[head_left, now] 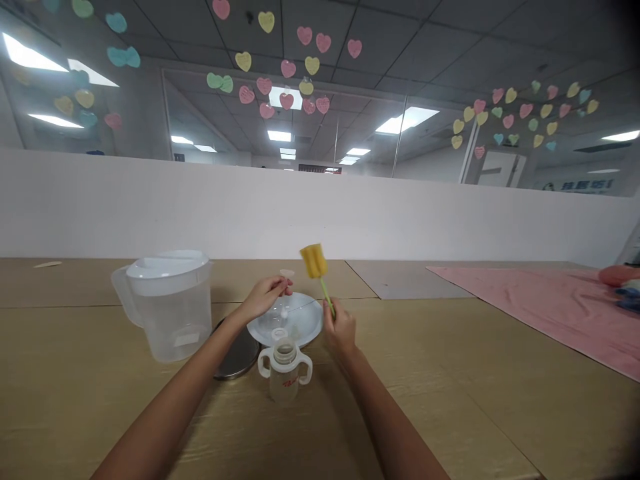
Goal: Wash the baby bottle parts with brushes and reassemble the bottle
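My right hand (341,328) is closed around the green handle of a sponge bottle brush (314,261), its yellow head pointing up. Fingers pinched, my left hand (269,297) holds a small translucent piece (287,273) over a white plate (316,328); its exact kind is too small to tell. Clear and white bottle parts (279,333) lie on and at the near edge of this plate. Closer to me stands an uncapped baby bottle (285,373) with two white side handles and red lettering. My left forearm partly covers a dark round tray (239,357).
A large translucent pitcher (175,320) with a white lid stands at the left. On the right, a pink cloth (540,307) is spread over the wooden table (435,400). A white partition (350,217) with glass above closes off the back.
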Demonstrator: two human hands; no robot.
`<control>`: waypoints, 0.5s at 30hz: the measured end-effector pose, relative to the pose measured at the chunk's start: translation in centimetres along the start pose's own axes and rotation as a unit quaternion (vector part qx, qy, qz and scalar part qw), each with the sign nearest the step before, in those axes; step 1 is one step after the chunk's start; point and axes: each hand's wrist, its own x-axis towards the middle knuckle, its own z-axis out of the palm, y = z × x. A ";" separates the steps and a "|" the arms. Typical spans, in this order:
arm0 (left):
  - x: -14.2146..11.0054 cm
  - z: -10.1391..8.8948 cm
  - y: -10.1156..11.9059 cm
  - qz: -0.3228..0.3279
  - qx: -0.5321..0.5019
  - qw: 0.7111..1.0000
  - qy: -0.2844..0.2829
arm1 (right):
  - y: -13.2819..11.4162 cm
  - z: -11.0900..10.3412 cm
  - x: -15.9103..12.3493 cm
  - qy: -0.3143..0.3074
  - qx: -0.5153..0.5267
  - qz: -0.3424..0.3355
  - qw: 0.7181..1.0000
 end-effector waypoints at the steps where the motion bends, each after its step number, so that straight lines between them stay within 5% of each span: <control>1: 0.1 0.0 0.1 -0.005 -0.054 0.998 0.017 | -0.2 0.2 -0.2 -0.021 -0.016 -0.044 0.999; 5: 0.1 -0.1 1.3 -0.017 -0.068 0.995 0.072 | -0.4 0.4 -0.3 -0.059 -0.078 -0.117 0.988; 9: -0.2 -0.8 2.8 -0.019 0.029 0.993 0.113 | -0.5 -0.2 0.0 -0.072 -0.077 -0.123 0.987; 15: -0.4 -1.8 3.2 -0.063 0.032 0.981 0.179 | -1.4 -0.5 0.1 -0.070 -0.008 -0.070 0.995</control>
